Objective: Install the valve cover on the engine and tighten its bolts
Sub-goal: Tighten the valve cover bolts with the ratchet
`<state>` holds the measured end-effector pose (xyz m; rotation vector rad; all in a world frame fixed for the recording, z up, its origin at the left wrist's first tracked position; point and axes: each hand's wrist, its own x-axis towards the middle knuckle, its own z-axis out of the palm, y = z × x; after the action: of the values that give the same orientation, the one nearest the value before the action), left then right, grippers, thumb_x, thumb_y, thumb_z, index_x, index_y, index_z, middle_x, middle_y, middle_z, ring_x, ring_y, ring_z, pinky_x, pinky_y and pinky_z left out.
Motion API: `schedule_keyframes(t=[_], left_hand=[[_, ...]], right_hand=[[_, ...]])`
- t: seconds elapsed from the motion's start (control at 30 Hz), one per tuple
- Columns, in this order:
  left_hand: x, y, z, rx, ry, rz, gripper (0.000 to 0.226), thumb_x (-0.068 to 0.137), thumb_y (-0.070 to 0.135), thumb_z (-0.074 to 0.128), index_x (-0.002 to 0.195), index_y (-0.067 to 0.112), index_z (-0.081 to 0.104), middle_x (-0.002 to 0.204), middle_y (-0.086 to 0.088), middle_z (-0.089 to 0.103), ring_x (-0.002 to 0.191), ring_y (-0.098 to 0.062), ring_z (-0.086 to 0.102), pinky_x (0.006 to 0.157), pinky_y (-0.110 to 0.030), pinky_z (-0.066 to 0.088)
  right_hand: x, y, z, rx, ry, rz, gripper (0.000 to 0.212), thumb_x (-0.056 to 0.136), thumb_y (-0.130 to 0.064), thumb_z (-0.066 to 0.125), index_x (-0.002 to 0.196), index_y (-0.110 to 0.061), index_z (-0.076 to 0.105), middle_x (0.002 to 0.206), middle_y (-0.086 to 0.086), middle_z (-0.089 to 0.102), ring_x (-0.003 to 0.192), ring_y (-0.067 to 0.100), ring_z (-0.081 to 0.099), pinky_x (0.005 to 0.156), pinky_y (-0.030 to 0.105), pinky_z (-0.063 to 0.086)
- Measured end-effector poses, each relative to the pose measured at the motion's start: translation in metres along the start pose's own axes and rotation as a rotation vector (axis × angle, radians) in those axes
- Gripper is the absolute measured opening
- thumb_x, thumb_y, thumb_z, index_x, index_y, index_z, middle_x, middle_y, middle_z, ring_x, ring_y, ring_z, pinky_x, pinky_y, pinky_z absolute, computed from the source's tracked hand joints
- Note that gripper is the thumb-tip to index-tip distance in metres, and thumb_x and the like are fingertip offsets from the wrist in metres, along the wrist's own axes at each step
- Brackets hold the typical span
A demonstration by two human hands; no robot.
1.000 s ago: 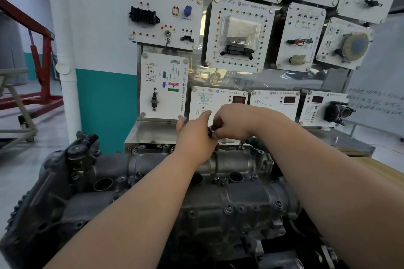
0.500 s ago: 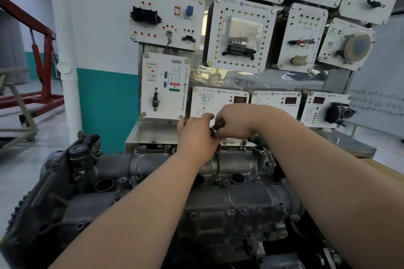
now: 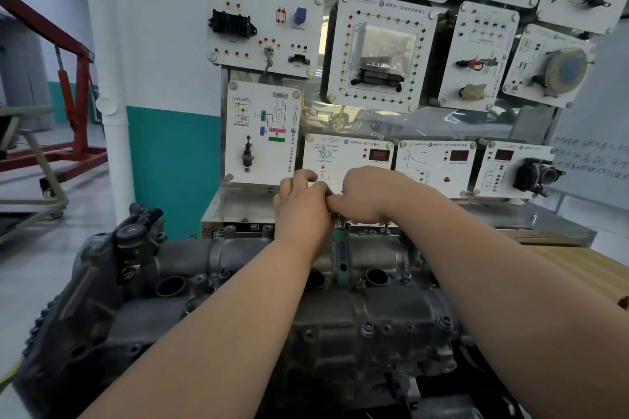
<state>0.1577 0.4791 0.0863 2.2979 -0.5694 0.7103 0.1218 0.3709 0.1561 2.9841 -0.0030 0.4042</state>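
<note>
Both hands meet over the far edge of the valve cover (image 3: 391, 309), a grey cast-metal lid with a rough, dull skin, rounded humps and round open wells along its middle. It sits on top of the engine (image 3: 85, 333), whose darker casting drops away at the left. Small flanged bolts (image 3: 367, 328) stand in the cover's near rim.

The right hand (image 3: 369, 196) is fisted, its grip clamped down on the top end of the green-handled tool (image 3: 340, 255). The tool's slim metal neck comes out just under the knuckles, and its handle, matte teal with a hole near the end, reaches back toward me across the cover. The left hand (image 3: 303, 206) presses against the right with its fingers curled, back toward me. I cannot tell whether its grip is on anything, since the palm side is hidden.

Behind stands a trainer board (image 3: 381, 51) of glossy white rounded panels carrying black connectors and sensors. A pale wood-grain tabletop (image 3: 585, 269) shows at the right, and a red steel hoist (image 3: 78, 85) stands far left.
</note>
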Motion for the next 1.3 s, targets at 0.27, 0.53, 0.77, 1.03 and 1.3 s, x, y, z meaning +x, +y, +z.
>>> schedule_keyframes(t=[0.27, 0.53, 0.77, 1.03, 1.3], left_hand=[[-0.005, 0.008, 0.0, 0.077, -0.007, -0.04, 0.028, 0.078, 0.033, 0.063, 0.1, 0.015, 0.067, 0.12, 0.001, 0.053, 0.117, -0.026, 0.036, 0.09, -0.035, 0.03], [-0.01, 0.005, -0.001, -0.075, -0.017, -0.125, 0.022, 0.077, 0.041, 0.067, 0.075, 0.019, 0.07, 0.12, 0.002, 0.056, 0.114, -0.024, 0.041, 0.093, -0.036, 0.038], [-0.02, 0.012, -0.008, -0.081, 0.019, -0.162, 0.02, 0.08, 0.027, 0.059, 0.092, 0.021, 0.074, 0.124, 0.001, 0.054, 0.11, -0.028, 0.045, 0.086, -0.034, 0.038], [-0.032, 0.029, 0.0, -0.058, -0.023, -0.386, 0.029, 0.083, 0.047, 0.06, 0.103, 0.03, 0.07, 0.122, 0.005, 0.053, 0.115, -0.025, 0.041, 0.088, -0.039, 0.03], [-0.022, 0.034, 0.003, -0.086, 0.046, -0.484, 0.026, 0.089, 0.02, 0.047, 0.101, 0.024, 0.07, 0.116, -0.002, 0.048, 0.109, -0.027, 0.036, 0.081, -0.04, 0.021]], right_hand=[[-0.003, 0.007, -0.002, 0.025, 0.005, 0.017, 0.046, 0.082, -0.055, 0.047, 0.055, -0.018, 0.046, 0.059, -0.002, 0.05, 0.057, 0.014, 0.047, 0.052, 0.028, 0.03], [-0.004, 0.01, -0.001, 0.014, 0.025, 0.021, 0.052, 0.082, -0.062, 0.051, 0.057, -0.017, 0.046, 0.061, -0.002, 0.05, 0.058, 0.014, 0.048, 0.051, 0.028, 0.029], [-0.004, 0.001, 0.001, 0.08, -0.003, 0.067, 0.045, 0.081, -0.061, 0.048, 0.062, -0.021, 0.052, 0.066, -0.003, 0.054, 0.063, 0.013, 0.05, 0.054, 0.028, 0.031], [-0.004, 0.011, -0.004, 0.143, -0.087, 0.039, 0.058, 0.091, -0.057, 0.048, 0.056, -0.012, 0.056, 0.056, 0.004, 0.057, 0.053, 0.02, 0.058, 0.051, 0.028, 0.034], [-0.009, 0.005, -0.002, 0.214, -0.106, 0.05, 0.057, 0.092, -0.056, 0.047, 0.059, -0.011, 0.057, 0.045, 0.001, 0.057, 0.049, 0.019, 0.059, 0.055, 0.027, 0.038]])
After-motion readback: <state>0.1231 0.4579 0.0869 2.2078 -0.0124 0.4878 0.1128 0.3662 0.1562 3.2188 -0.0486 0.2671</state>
